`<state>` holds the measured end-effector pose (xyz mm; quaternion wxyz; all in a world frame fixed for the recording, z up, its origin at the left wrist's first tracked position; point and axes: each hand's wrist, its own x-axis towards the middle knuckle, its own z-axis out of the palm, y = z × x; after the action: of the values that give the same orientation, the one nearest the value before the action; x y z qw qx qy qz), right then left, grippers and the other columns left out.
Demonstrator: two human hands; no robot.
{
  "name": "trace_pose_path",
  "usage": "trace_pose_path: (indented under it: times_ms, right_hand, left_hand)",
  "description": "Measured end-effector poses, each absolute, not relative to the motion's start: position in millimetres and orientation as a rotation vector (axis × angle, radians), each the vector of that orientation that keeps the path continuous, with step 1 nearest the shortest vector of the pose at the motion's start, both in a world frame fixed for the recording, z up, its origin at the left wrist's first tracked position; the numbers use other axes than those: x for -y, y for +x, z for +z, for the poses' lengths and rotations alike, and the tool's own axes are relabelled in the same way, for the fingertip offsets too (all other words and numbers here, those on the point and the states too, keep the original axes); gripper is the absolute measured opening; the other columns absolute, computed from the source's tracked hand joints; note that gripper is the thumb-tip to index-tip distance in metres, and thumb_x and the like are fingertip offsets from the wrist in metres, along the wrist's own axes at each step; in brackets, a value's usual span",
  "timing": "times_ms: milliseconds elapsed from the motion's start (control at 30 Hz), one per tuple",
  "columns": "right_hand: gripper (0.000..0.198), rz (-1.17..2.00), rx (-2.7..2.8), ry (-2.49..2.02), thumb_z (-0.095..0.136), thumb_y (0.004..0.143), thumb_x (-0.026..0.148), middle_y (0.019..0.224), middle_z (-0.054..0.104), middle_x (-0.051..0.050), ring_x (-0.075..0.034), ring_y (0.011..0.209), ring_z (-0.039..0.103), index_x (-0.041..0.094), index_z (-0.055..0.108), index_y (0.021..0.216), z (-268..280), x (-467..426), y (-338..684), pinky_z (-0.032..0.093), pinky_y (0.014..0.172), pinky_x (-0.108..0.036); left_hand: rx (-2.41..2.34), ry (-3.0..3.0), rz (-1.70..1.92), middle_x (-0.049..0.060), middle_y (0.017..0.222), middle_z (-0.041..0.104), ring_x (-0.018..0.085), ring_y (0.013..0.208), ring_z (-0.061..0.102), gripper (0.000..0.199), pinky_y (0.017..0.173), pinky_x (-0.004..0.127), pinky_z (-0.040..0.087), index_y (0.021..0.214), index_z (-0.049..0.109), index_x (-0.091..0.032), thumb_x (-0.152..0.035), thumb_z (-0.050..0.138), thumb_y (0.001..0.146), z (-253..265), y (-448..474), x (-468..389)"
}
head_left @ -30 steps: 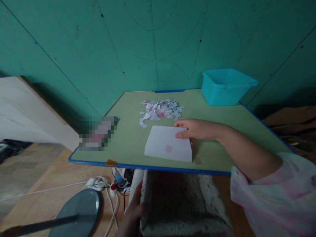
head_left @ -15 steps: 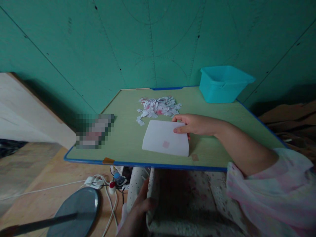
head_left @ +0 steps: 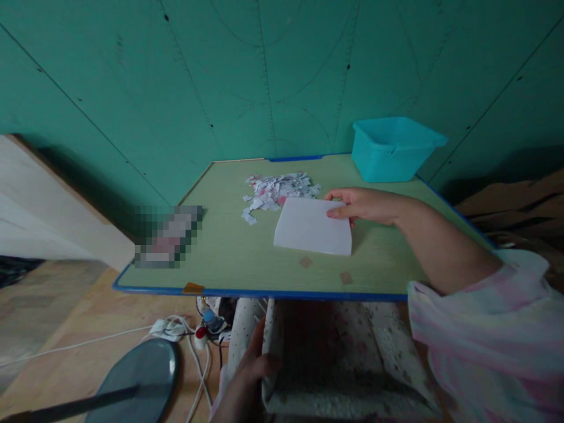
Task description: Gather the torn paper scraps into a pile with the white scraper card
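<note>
My right hand (head_left: 359, 207) pinches the upper right corner of a white sheet of paper (head_left: 311, 226), thumb on top. The sheet is slightly bent and lies over the table just in front of a heap of torn paper scraps (head_left: 282, 191), some with pink marks. Below the table's front edge, my left hand (head_left: 255, 364) grips the rim of a flower-patterned cloth (head_left: 272, 352). That cloth spreads to the right, its dark inner side facing up. Part of the left hand's fingers is hidden behind the rim.
A turquoise plastic bin (head_left: 392, 153) stands at the table's back right corner, near the green wall (head_left: 229, 76). A blurred-out flat object (head_left: 170, 238) lies at the left. Blue trim edges the table (head_left: 229, 252). On the floor are a round grey base (head_left: 136, 382) and white cables (head_left: 198, 364).
My right hand has moved the paper to the right and away from the front edge, towards the scraps. A tan square on the table now shows in front of it. My left hand stays put.
</note>
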<state>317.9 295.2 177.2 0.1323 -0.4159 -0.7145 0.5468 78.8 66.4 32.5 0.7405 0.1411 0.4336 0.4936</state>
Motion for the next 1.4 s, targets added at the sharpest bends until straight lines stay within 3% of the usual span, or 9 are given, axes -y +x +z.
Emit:
trace_pose_path:
  times_ms: [100, 400, 467, 533, 633, 733, 1133, 1400]
  right_hand:
    - [0.025, 1.588, 2.074, -1.298, 0.061, 0.073, 0.027, 0.071, 0.052, 0.003, -0.006, 0.057, 0.049, 0.017, 0.048, 0.092, 175, -299, 332, 0.035, 0.046, -0.017]
    - [0.029, 1.662, 2.144, -1.268, 0.063, 0.071, 0.032, 0.07, 0.052, 0.003, -0.006, 0.055, 0.048, 0.017, 0.048, 0.091, 177, -290, 334, 0.036, 0.045, -0.017]
    - [0.028, 1.7, 2.158, -1.235, 0.062, 0.072, 0.032, 0.068, 0.052, 0.004, -0.005, 0.053, 0.047, 0.017, 0.048, 0.09, 178, -288, 331, 0.036, 0.044, -0.017]
    - [0.027, 1.716, 2.162, -1.216, 0.062, 0.072, 0.032, 0.068, 0.052, 0.004, -0.005, 0.052, 0.048, 0.017, 0.047, 0.09, 178, -286, 330, 0.037, 0.043, -0.017]
    - [0.027, 1.75, 2.168, -1.202, 0.062, 0.072, 0.031, 0.068, 0.053, 0.004, -0.006, 0.053, 0.049, 0.017, 0.046, 0.089, 177, -284, 329, 0.039, 0.044, -0.018]
    - [0.027, 1.815, 2.173, -1.179, 0.062, 0.072, 0.031, 0.067, 0.053, 0.005, -0.006, 0.051, 0.05, 0.018, 0.044, 0.088, 176, -281, 327, 0.04, 0.043, -0.019]
    - [0.027, 1.903, 2.241, -1.158, 0.061, 0.074, 0.033, 0.069, 0.055, 0.005, -0.008, 0.054, 0.054, 0.019, 0.043, 0.088, 177, -278, 326, 0.045, 0.047, -0.022]
    - [0.026, 1.987, 2.208, -1.106, 0.061, 0.074, 0.033, 0.071, 0.054, 0.004, -0.01, 0.06, 0.056, 0.019, 0.043, 0.088, 177, -277, 326, 0.046, 0.048, -0.022]
  left_hand:
    - [-1.008, 0.391, 1.109, -0.012, 0.037, 0.049, 0.011, 0.037, 0.047, 0.063, 0.044, 0.023, 0.037, 0.107, 0.061, -0.024, -0.005, 0.065, 0.048, 27, 78, -65]
    - [-1.035, 0.312, 0.993, -0.011, 0.042, 0.056, 0.011, 0.042, 0.045, 0.077, 0.044, 0.022, 0.034, 0.116, 0.054, -0.023, -0.007, 0.069, 0.043, 10, 72, -76]
    - [-1.064, 0.321, 0.993, -0.008, 0.048, 0.061, 0.016, 0.053, 0.056, 0.071, 0.051, 0.025, 0.041, 0.108, 0.059, -0.024, -0.005, 0.068, 0.04, 22, 78, -77]
    - [-1.109, 0.359, 1.076, -0.003, 0.07, 0.071, 0.024, 0.078, 0.063, 0.063, 0.067, 0.031, 0.047, 0.096, 0.065, -0.024, -0.002, 0.063, 0.037, 42, 89, -75]
    - [-1.182, 0.358, 1.215, 0.0, 0.099, 0.071, 0.026, 0.106, 0.056, 0.055, 0.086, 0.036, 0.043, 0.109, 0.06, -0.025, -0.012, 0.056, 0.057, 67, 107, -69]
    - [-1.231, 0.315, 1.178, 0.001, 0.102, 0.07, 0.028, 0.116, 0.05, 0.06, 0.088, 0.036, 0.043, 0.111, 0.059, -0.022, -0.012, 0.057, 0.052, 71, 112, -66]
    - [-1.28, 0.385, 1.05, 0.005, 0.093, 0.074, 0.033, 0.101, 0.059, 0.067, 0.073, 0.037, 0.05, 0.106, 0.063, -0.018, -0.007, 0.062, 0.039, 33, 86, -78]
    - [-1.197, 0.336, 1.198, 0.008, 0.099, 0.071, 0.032, 0.108, 0.055, 0.068, 0.075, 0.033, 0.048, 0.11, 0.059, -0.017, -0.011, 0.061, 0.042, 33, 95, -71]
